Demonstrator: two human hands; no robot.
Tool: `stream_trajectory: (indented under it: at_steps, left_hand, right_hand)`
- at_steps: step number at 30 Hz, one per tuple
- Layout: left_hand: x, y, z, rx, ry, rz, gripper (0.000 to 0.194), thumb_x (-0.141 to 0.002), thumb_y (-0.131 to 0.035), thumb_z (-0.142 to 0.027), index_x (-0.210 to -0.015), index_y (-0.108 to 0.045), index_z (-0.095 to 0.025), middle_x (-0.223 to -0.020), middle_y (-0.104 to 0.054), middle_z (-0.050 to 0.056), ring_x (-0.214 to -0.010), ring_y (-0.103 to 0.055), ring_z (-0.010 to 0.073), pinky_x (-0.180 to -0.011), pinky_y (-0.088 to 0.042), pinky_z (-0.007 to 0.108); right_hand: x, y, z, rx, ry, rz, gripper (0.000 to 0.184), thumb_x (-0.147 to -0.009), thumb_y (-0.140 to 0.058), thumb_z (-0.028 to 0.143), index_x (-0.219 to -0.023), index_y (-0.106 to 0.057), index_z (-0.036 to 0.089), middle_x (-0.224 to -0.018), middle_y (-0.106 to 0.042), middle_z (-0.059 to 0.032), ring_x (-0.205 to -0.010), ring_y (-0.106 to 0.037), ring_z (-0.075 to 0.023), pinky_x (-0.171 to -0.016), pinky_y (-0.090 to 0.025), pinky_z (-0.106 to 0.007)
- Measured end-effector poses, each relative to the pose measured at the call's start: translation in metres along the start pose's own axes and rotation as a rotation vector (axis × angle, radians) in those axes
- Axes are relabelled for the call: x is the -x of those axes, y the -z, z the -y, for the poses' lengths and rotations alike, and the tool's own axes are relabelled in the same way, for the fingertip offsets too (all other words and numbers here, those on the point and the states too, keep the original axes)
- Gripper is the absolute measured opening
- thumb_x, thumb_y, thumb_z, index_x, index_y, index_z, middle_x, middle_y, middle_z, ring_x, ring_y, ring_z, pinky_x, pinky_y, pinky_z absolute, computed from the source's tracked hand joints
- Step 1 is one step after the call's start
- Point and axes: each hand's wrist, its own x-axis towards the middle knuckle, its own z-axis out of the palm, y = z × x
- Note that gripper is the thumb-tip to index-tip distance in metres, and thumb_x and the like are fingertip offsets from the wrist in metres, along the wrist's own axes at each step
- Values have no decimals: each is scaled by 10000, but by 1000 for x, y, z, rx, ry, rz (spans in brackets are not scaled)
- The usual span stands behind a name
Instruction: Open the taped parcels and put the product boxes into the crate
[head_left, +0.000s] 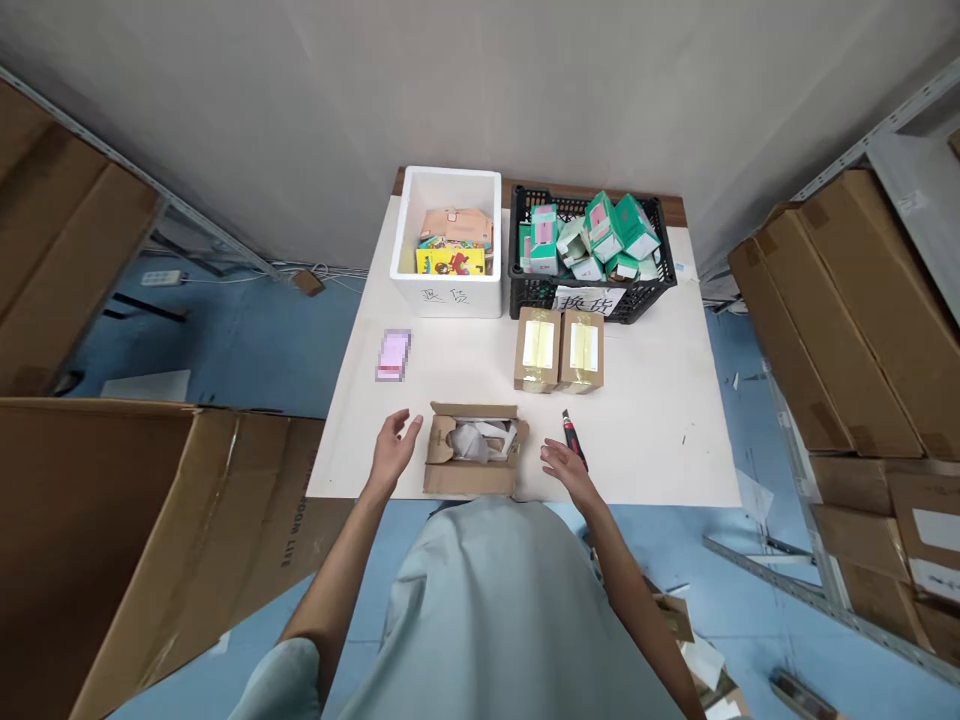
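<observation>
A small cardboard box point(471, 479) lies with its flaps spread at the table's front edge, whitish packing material point(480, 440) inside it. To its left, my left hand point(395, 447) hovers with thumb and fingers apart, holding nothing. On the other side my right hand point(568, 470) is also empty, its fingers loosely apart, not touching the box. Just beyond that hand lies a red and black utility knife point(572, 436), partly behind the fingers. Two taped cardboard boxes with labels, the left one point(538, 350) and the right one point(582, 350), stand side by side farther back.
A white foam box point(447, 297) with envelopes and a yellow booklet stands at the back, beside a black crate point(630, 305) of green-and-white cartons. A blurred pink item point(394, 355) lies at left. Large cartons point(247, 500) flank the table point(652, 430); shelving stands right.
</observation>
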Motion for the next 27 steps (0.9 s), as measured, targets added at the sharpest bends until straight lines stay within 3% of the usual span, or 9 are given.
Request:
stream_trajectory:
  at_steps: [3, 6, 8, 12, 15, 19, 23, 27]
  left_hand:
    - [5, 7, 31, -23, 202, 254, 676, -1021, -708, -645, -1474, -653, -146, -1680, -611, 265, -1571, -604, 399, -1294, -500, 544]
    - [12, 4, 45, 42, 240, 505, 774, -1066, -631, -717, -1657, -541, -225, -1786, -522, 198, -1614, -568, 381, -1247, -547, 531]
    - [13, 2, 49, 50, 196, 553, 777, -1080, -620, -705, -1711, -494, -269, -1828, -476, 156, -1664, -510, 362, -1254, -542, 511]
    - [5, 7, 53, 12, 54, 605, 755, -1070, -660, -654, -1697, -523, -256, -1812, -507, 137, -1689, -480, 342, -1341, -453, 489]
    - [1, 16, 56, -27, -41, 683, 726, -1043, -704, -650, -1636, -590, -247, -1775, -558, 132, -1676, -498, 342, -1370, -415, 472]
    - [13, 17, 56, -62, -117, 843, 767, -1014, -722, -712, -1631, -596, -274, -1749, -590, 123, -1619, -566, 367, -1305, -502, 493]
    - [46, -10, 48, -115, -250, 1053, 748, -1011, -716, -730, -1589, -631, -264, -1712, -629, 119, -1588, -599, 351, -1284, -526, 457]
    - [98, -63, 44, -204, -392, 1318, 713, -1016, -716, -657, -1575, -636, -220, -1685, -649, 141, -1559, -617, 364, -1266, -544, 477]
  right_hand:
    - [3, -28, -27, 48, -16, -64, 974, -745, -945, 771, -1526, -746, 223, -1613, -692, -220, -1528, -645, -407, -1238, -570, -570]
    - [1, -58, -42, 66, 9, -119, 1103, -777, -893, 804, -1673, -624, 220, -1732, -585, -230, -1606, -577, -421, -1295, -508, -598]
    - [0, -76, -46, 58, 62, -139, 1126, -793, -860, 836, -1710, -584, 243, -1772, -552, -196, -1646, -536, -413, -1338, -458, -598]
    - [8, -107, -55, 61, 189, -195, 1015, -824, -828, 851, -1635, -673, 261, -1749, -596, -126, -1662, -516, -403, -1395, -390, -563]
    - [26, -123, -72, 48, 221, -287, 922, -849, -828, 807, -1580, -713, 257, -1693, -654, -129, -1582, -604, -417, -1357, -448, -586]
    - [67, -129, -107, -26, 294, -406, 909, -860, -810, 790, -1581, -700, 249, -1622, -711, -141, -1445, -715, -400, -1271, -552, -572]
    - [125, -120, -151, -128, 357, -586, 891, -867, -803, 806, -1560, -722, 251, -1579, -743, -135, -1431, -727, -390, -1269, -564, -542]
    - [195, -105, -201, -255, 307, -894, 941, -843, -823, 835, -1592, -714, 276, -1632, -707, -127, -1495, -680, -418, -1308, -516, -594]
